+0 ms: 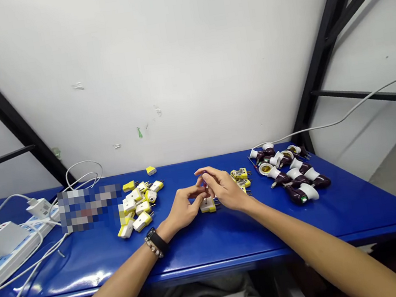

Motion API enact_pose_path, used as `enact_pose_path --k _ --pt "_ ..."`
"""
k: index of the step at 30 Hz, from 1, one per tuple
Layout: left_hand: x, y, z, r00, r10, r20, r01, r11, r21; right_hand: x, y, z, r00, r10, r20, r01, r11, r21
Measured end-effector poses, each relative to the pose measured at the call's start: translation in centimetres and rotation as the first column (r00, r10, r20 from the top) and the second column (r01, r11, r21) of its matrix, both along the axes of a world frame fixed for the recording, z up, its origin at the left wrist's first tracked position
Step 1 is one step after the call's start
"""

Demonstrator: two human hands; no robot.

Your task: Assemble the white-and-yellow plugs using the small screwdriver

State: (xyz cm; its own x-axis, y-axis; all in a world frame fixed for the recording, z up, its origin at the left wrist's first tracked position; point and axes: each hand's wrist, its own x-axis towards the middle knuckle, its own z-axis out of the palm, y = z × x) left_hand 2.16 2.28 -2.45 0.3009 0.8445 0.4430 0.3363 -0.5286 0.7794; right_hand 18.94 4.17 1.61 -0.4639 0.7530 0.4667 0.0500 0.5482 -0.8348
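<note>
The right hand (225,190) pinches a red screwdriver (206,187); the left hand's (185,208) grip is unclear. Poorly braced, the two-pin plug (208,208) could twist — tip slipping.

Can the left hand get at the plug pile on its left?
Likely yes: the plug pile lies left of the left hand with nothing seen between, though that hand is busy at the red screwdriver.

Over on the table (199,255) sits the middle plug (211,209). Left of it lies a heap of plugs (142,207), and well past that a power strip (16,252); right of it, a small plug cluster (241,174), then lamp holders (294,173); behind it, the wall (188,85).
</note>
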Motion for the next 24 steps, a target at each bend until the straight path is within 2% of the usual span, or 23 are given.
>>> enact_pose_path --k 5,11,17,22,24 --pt "0.28 -0.01 0.07 0.994 0.108 -0.018 -0.107 0.993 0.057 0.03 -0.03 -0.1 0.999 -0.051 0.018 0.05 0.998 0.028" --pt "0.21 -0.09 0.31 0.998 0.02 -0.063 -0.018 0.999 0.041 0.03 0.11 -0.46 0.999 -0.029 0.014 0.029 0.999 0.022" --pt "0.0 0.18 0.12 0.991 0.118 -0.06 -0.115 0.992 0.053 0.01 -0.03 -0.28 0.999 -0.046 0.002 0.046 0.999 -0.007" --pt "-0.21 0.0 0.43 0.994 0.055 -0.099 -0.048 0.996 0.068 0.07 -0.09 -0.1 0.998 -0.055 0.033 0.055 0.998 0.006" --pt "-0.25 0.01 0.4 0.992 0.076 -0.103 -0.069 0.995 0.071 0.1 -0.06 -0.1 0.998 -0.052 0.028 0.052 0.999 0.003"
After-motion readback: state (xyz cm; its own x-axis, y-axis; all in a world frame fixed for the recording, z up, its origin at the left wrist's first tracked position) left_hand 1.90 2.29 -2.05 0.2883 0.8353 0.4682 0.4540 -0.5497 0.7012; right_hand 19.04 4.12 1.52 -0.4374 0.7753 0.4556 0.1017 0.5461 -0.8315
